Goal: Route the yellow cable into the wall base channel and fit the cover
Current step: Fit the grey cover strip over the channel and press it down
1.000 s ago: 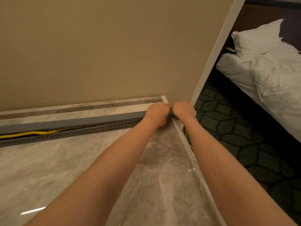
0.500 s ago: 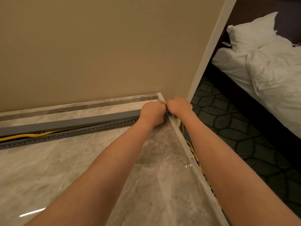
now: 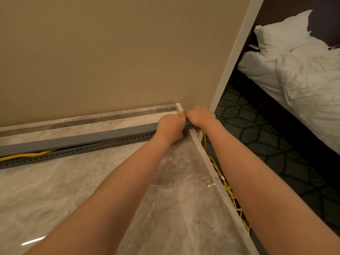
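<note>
A grey slotted channel [image 3: 77, 152] runs along the wall base on the marble floor. A grey cover [image 3: 82, 138] lies on top of it, seated at the right end and lifted at the left, where the yellow cable [image 3: 27, 155] shows inside. My left hand [image 3: 170, 126] and my right hand [image 3: 199, 116] sit side by side with curled fingers gripping the cover's right end at the wall corner. More yellow cable [image 3: 228, 190] trails down the floor's right edge under my right forearm.
A beige wall [image 3: 110, 52] with a white corner trim [image 3: 233, 56] stands behind the channel. Right of the marble floor's edge [image 3: 217, 183] lies dark patterned carpet [image 3: 276, 144]. A bed with white bedding [image 3: 303, 80] stands at the far right.
The view has shifted a little to the right and more of the loose yellow cable shows along the floor's edge. Both hands stay clamped on the cover's right end.
</note>
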Tool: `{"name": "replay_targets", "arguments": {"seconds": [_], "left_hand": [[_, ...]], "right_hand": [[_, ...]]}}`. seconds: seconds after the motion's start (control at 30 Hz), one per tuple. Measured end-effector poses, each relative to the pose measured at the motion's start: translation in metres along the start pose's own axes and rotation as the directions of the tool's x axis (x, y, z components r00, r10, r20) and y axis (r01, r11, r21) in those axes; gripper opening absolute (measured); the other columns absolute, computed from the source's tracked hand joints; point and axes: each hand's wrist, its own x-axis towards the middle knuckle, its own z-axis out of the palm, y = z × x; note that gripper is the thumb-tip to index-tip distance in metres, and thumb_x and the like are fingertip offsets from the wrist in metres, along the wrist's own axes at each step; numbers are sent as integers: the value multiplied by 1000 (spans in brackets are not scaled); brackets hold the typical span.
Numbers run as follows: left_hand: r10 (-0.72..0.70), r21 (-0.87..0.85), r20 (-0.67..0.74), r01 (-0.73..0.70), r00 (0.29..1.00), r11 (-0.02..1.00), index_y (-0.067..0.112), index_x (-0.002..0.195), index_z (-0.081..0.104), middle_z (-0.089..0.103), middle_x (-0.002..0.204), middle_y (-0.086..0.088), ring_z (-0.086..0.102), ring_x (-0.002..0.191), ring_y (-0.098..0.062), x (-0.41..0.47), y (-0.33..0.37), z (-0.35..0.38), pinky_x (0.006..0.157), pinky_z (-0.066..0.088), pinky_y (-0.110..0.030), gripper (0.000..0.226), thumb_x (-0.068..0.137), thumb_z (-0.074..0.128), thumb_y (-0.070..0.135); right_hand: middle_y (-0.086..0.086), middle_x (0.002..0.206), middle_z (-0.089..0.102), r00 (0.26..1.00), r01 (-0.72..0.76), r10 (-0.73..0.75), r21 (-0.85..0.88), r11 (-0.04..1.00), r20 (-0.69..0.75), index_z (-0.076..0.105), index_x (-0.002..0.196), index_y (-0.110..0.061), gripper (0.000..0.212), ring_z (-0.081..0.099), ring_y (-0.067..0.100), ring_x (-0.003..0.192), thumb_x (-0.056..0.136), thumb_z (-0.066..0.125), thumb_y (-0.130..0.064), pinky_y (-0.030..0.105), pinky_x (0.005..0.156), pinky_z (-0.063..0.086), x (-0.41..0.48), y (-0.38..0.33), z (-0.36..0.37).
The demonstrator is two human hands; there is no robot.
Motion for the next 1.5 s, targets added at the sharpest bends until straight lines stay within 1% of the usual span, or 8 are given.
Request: {"name": "replay_targets", "arguments": {"seconds": [0.23, 0.33, 0.43, 0.57, 0.73, 1.03, 1.23, 1.5], "left_hand": [[-13, -221, 215, 62, 977, 973, 10, 103, 57, 64, 97, -10, 62, 93, -31, 7, -11, -18, 66, 40, -30, 30, 83, 58, 31], [34, -525, 519, 287, 854, 801, 16, 73, 57, 58, 72, -1, 56, 68, -19, 12, -26, -29, 58, 40, -27, 34, 85, 55, 48], [-1, -620, 610, 478, 793, 623, 9, 97, 63, 64, 84, -12, 59, 74, -23, 13, -32, -29, 74, 45, -31, 56, 99, 20, 45], [-157, -416, 504, 398, 850, 818, 6, 91, 52, 55, 112, -20, 53, 86, -26, 16, -28, -22, 81, 38, -33, 34, 99, 20, 14], [-248, -420, 489, 475, 836, 773, 10, 77, 48, 47, 73, -7, 48, 72, -24, 17, -23, -19, 69, 37, -31, 24, 93, 30, 10], [-321, -424, 511, 559, 797, 712, 14, 64, 43, 46, 67, -5, 43, 56, -17, 17, -23, -20, 50, 29, -27, 30, 92, 31, 14], [-336, -449, 468, 548, 817, 706, 11, 77, 50, 53, 86, -7, 49, 75, -23, 15, -22, -19, 67, 35, -29, 25, 92, 33, 19], [-169, -514, 151, 223, 974, 829, 7, 88, 60, 65, 101, -18, 51, 81, -28, 7, -25, -15, 67, 35, -31, 44, 100, 26, 33]], "right_hand": [[8, 64, 52, 1000, -22, 21, 102, 995, 9, 50, 62, -9, 29, 52, 23, 52, 87, 40, -21, 28, 53, 39, 5, -1, 0], [10, 74, 57, 999, -37, 37, 88, 995, -5, 53, 69, -8, 24, 58, 28, 66, 85, 41, -21, 29, 62, 41, 5, -5, 0], [9, 82, 58, 999, -37, 39, 50, 998, -32, 53, 76, -9, 20, 59, 29, 76, 84, 42, -24, 27, 62, 38, 7, -1, 2], [8, 71, 56, 1000, -8, 9, -55, 998, 15, 52, 77, -8, 20, 57, 26, 66, 86, 39, -20, 25, 58, 35, 7, -6, -3], [10, 85, 56, 995, 29, -17, -118, 993, 100, 56, 84, -9, 24, 55, 27, 80, 88, 37, -25, 29, 72, 39, 11, -10, -3], [4, 62, 54, 999, -5, 13, -165, 986, 48, 51, 66, -12, 26, 50, 16, 53, 88, 38, -21, 23, 52, 28, 12, -6, -5], [3, 62, 54, 999, 5, 3, -182, 983, 45, 53, 70, -11, 26, 50, 16, 54, 89, 37, -20, 26, 58, 32, 11, -7, -5], [4, 75, 53, 975, 210, -221, 234, 949, 22, 66, 86, -5, 27, 48, 16, 69, 97, 45, -19, 19, 54, 33, 2, 7, -15]]}}
